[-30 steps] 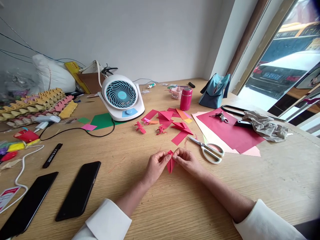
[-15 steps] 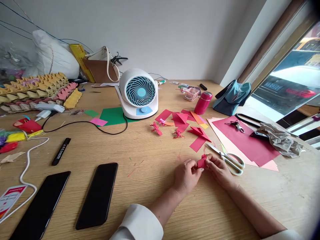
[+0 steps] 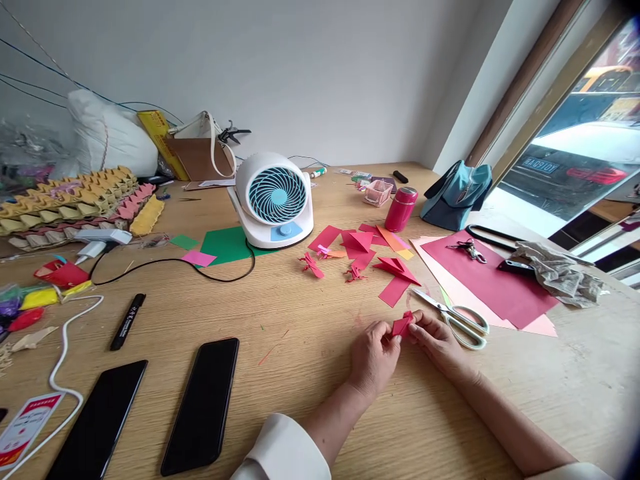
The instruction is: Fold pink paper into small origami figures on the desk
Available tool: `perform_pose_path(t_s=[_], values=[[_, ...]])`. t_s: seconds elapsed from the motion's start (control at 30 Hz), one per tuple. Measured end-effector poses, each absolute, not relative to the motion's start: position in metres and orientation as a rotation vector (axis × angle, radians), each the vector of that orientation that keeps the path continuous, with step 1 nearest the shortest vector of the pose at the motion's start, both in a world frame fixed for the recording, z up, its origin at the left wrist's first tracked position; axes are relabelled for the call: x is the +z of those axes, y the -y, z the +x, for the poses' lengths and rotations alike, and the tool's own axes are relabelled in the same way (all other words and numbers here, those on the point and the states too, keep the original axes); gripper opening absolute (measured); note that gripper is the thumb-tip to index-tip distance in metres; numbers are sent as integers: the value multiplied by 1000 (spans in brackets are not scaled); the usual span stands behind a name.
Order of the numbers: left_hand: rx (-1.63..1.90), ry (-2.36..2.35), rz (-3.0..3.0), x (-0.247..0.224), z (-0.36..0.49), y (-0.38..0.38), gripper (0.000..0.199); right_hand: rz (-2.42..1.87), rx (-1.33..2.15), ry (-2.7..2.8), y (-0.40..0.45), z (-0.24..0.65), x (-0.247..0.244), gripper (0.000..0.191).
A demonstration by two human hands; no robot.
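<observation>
Between my two hands is a small piece of folded red paper [image 3: 401,326]. My left hand [image 3: 373,357] pinches its left side between thumb and fingers. My right hand [image 3: 440,343] grips the right edge with closed fingertips. Just past my right hand lie scissors [image 3: 463,322] with pale handles, blades pointing away to the left. Beyond the hands, red paper pieces [image 3: 393,291] and a larger folded red shape [image 3: 399,268] rest on the wood. Small folded red paper figures [image 3: 313,265] sit further left.
A white fan [image 3: 275,200] stands at the back, a pink flask [image 3: 401,209] to its right. Dark red sheets [image 3: 493,280] with keys [image 3: 469,250] lie on the right. Two black phones [image 3: 201,407] and a marker [image 3: 128,322] are on the left. A blue bag [image 3: 457,195] stands by the window.
The folded red paper has turned slightly between my fingers, showing a more pointed outline. Both hands stay almost in place. The view has shifted a little.
</observation>
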State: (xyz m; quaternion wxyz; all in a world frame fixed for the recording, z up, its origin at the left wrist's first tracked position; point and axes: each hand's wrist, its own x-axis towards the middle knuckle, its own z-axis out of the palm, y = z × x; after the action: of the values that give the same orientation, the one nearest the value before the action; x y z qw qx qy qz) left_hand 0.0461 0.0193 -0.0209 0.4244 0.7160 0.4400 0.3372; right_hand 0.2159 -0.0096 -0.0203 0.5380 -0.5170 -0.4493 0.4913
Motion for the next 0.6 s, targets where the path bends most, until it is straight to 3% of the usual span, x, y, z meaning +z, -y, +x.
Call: perform_pose_path(t_s=[0.23, 0.33, 0.6], values=[[945, -1044, 1691, -25, 40, -23, 4, -1157, 1087, 1125, 2, 203, -16, 44], [1024, -1074, 1620, -27, 40, -24, 11, -1121, 1058, 1151, -1, 200, -18, 46], [1039, -1065, 1474, -21, 37, -25, 25, -1103, 1135, 1318, -4, 211, -17, 33]])
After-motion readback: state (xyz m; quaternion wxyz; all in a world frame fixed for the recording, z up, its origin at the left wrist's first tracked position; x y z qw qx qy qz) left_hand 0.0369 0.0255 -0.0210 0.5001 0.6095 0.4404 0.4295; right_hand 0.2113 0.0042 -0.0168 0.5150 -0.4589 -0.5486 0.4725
